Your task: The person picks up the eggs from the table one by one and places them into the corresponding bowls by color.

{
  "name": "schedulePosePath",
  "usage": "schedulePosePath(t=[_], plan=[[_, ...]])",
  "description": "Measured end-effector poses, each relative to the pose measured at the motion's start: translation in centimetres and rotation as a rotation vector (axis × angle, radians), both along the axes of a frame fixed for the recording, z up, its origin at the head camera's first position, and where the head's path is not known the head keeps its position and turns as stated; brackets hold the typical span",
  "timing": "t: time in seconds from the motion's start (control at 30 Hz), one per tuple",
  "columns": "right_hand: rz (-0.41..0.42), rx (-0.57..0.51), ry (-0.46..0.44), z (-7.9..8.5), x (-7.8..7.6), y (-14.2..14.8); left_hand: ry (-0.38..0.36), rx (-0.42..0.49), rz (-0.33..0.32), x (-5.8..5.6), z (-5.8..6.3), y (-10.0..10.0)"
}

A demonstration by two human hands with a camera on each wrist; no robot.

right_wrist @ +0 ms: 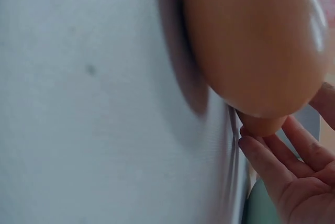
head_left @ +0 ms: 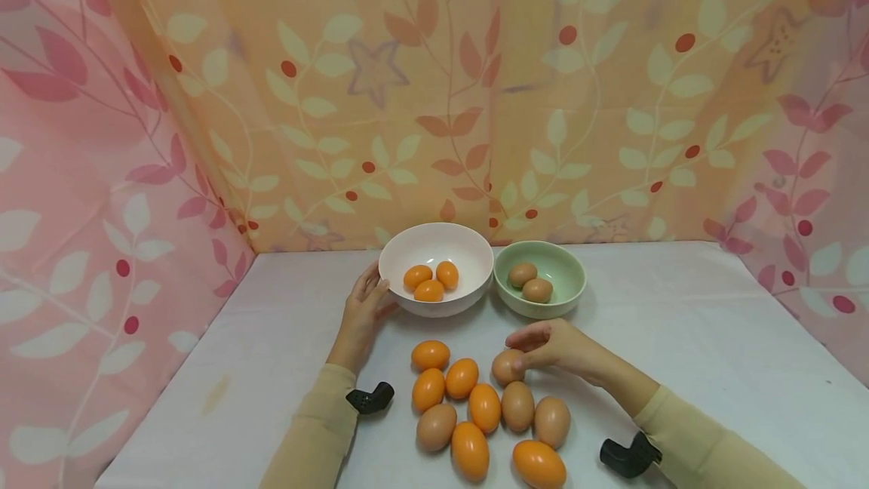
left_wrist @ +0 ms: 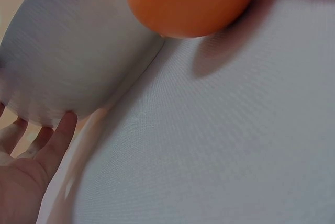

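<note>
My left hand [head_left: 363, 315] rests against the left side of a white bowl [head_left: 475, 289] with three orange eggs [head_left: 428, 291] inside. In the left wrist view, its fairly straight fingers [left_wrist: 62, 135] touch the bowl's outer wall [left_wrist: 78, 51]. My right hand [head_left: 560, 345] pinches a brown egg [head_left: 505, 367] at the back of a loose group on the table; thumb and fingertips lie about it. A nearer brown egg [right_wrist: 256, 41] partly hides that grip in the right wrist view. Right of the white bowl stands a green bowl [head_left: 573, 285] with two brown eggs [head_left: 537, 290].
Several orange eggs [head_left: 470, 451] and brown eggs [head_left: 552, 422] lie close together in front of the bowls on the white-covered table [head_left: 237, 398]. Patterned curtains [head_left: 434, 96] hang behind and at both sides. Each sleeve carries a black wrist device [head_left: 631, 456].
</note>
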State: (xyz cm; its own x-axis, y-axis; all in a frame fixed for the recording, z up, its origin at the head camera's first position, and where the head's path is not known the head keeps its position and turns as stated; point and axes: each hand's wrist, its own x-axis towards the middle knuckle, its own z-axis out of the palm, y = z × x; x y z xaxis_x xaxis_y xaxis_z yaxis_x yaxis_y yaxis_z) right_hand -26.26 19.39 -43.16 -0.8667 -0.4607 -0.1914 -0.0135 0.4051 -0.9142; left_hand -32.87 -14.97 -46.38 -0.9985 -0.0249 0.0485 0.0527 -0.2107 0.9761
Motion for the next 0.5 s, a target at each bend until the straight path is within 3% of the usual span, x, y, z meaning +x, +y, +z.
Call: schedulePosePath(t=[0.5], plan=[[0.007,0.084,-0.003,-0.08,-0.06,-0.47,-0.009,-0.001,-0.005,-0.1,-0.03,-0.16]])
